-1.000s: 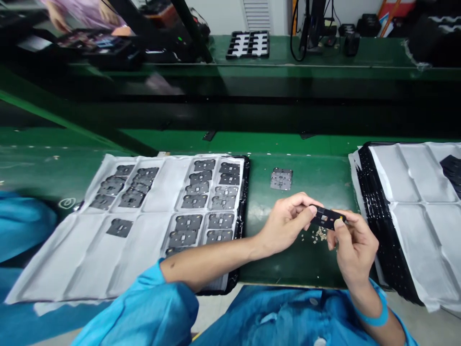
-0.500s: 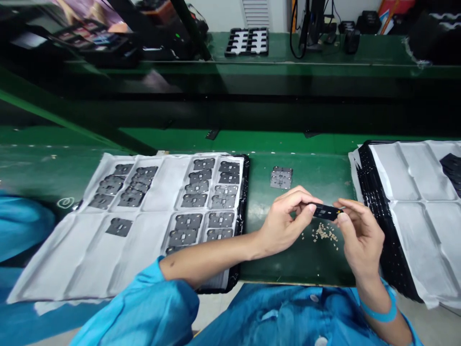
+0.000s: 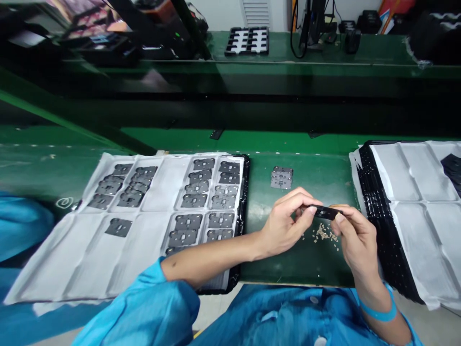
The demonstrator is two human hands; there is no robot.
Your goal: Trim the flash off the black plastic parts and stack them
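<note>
Two hands (image 3: 284, 226) on one black plate (image 3: 326, 212)

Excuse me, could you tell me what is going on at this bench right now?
A person in a blue smock holds a flat black part between left hand and right hand above the green bench. Pale crumbs lie scattered under it. A small pile of parts sits beyond, a tray of dark parts to the left, stacked trays to the right.
</note>
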